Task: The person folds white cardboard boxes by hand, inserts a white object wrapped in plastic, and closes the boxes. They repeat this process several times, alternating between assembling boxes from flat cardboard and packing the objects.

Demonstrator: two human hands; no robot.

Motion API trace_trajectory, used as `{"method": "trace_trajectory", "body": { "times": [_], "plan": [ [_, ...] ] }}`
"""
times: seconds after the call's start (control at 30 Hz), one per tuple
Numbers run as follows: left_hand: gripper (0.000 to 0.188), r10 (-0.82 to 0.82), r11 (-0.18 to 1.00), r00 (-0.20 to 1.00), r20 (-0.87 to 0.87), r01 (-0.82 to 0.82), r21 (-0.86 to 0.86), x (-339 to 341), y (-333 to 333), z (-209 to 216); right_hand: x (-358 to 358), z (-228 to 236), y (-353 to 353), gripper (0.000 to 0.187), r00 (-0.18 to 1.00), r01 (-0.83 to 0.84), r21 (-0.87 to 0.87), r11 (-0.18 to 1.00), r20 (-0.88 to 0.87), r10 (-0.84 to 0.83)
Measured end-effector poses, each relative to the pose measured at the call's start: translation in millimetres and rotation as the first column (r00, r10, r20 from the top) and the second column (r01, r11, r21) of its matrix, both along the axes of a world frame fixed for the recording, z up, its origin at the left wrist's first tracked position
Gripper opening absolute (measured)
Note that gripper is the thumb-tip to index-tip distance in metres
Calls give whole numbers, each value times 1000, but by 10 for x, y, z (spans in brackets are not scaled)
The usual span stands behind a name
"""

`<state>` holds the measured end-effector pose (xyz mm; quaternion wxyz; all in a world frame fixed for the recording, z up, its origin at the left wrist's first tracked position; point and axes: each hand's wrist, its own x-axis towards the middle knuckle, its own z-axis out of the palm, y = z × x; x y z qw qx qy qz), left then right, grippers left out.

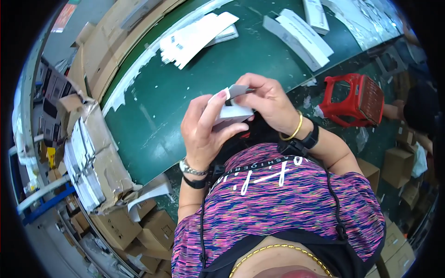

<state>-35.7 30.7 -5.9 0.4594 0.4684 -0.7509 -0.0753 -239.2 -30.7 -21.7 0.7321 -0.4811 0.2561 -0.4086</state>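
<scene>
A small white cardboard box is held up in front of my body, over the near edge of the green table. My left hand grips it from the left, thumb below and fingers over the top. At its upper end, my right hand pinches a raised flap between thumb and fingers. What lies inside the box, if anything, cannot be seen. Beyond my hands a fanned pile of flat white cartons rests on the table.
The green table has long white boxes at its far right and clear plastic film beyond. A red stool stands to the right. On the left, an open cardboard carton holds flat white pieces, with brown boxes below.
</scene>
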Motion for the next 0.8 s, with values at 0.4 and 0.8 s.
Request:
{"method": "trace_trajectory", "body": {
  "times": [0.4,0.8],
  "plan": [
    [67,-64,985,998,-21,67,160,87,-22,-163,160,-161,103,29,976,216,-474,853,103,-190],
    [110,-33,972,998,-62,46,231,65,-20,-141,-29,-91,150,31,994,-41,37,998,103,37]
  ]
}}
